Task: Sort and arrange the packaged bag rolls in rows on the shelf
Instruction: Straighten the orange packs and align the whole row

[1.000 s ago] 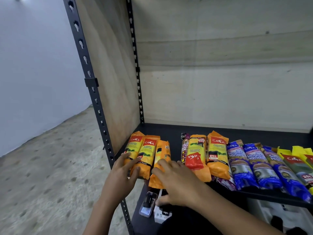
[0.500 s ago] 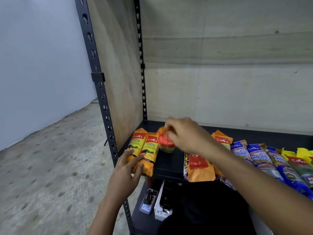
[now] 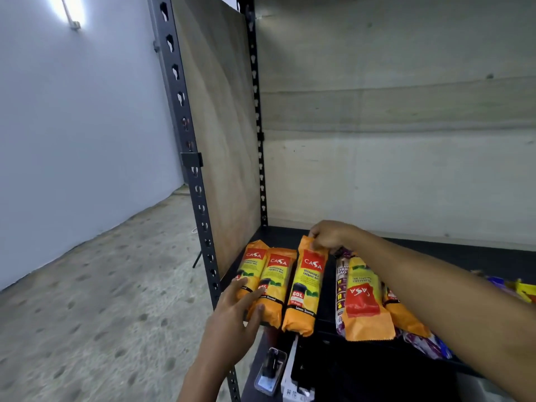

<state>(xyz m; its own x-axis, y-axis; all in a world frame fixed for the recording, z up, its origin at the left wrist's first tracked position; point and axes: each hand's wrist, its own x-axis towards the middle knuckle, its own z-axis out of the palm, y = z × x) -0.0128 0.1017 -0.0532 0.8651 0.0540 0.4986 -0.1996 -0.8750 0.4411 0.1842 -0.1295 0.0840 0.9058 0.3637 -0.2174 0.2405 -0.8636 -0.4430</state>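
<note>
Lower centre: your left hand (image 3: pixel 232 313) rests flat, fingers straight, on two orange rolls (image 3: pixel 274 281); your right hand (image 3: pixel 329 235) pinches the top of the third roll (image 3: pixel 304 288).

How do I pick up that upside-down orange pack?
Probably from the front, fingers wrapped across the middle of the upside-down orange pack. It is a long, narrow roll lying lengthways, its flat near end at the front edge of the shelf, with a purple pack against its left side.
</note>
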